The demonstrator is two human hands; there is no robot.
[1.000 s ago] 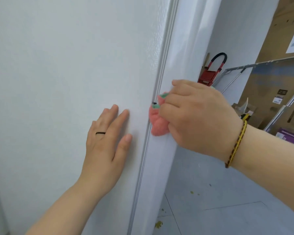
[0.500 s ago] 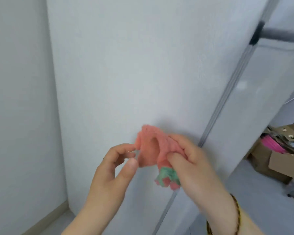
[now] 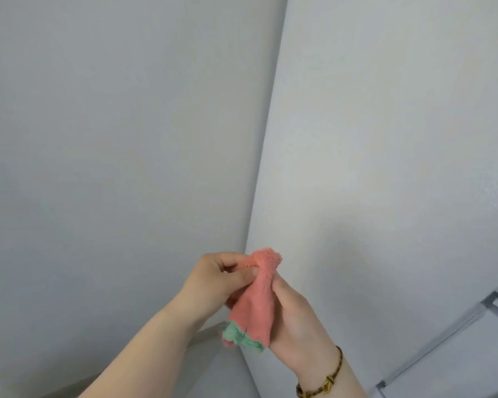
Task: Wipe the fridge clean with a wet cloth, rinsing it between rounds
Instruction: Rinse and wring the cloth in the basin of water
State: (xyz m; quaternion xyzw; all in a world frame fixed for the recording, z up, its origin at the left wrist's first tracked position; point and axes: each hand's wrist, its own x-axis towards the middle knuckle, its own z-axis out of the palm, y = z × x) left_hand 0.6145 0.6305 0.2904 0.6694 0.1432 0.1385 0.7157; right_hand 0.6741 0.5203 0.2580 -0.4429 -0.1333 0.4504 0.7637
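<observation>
A pink cloth (image 3: 256,305) with a green edge hangs bunched between both hands, in front of the white side panel of the fridge (image 3: 385,139). My left hand (image 3: 216,280) pinches the cloth's upper part between thumb and fingers. My right hand (image 3: 296,323) holds the cloth from the right side, fingers curled behind it. The cloth is off the fridge surface. The fridge door seam (image 3: 449,334) with a dark hinge piece shows at the lower right.
A plain white wall (image 3: 112,139) fills the left half and meets the fridge side along a vertical edge. A strip of skirting board (image 3: 204,333) shows low behind my left forearm.
The view swung left from the door seam to the fridge's side and the wall. My left hand closed onto the cloth, which now hangs stretched between both hands.
</observation>
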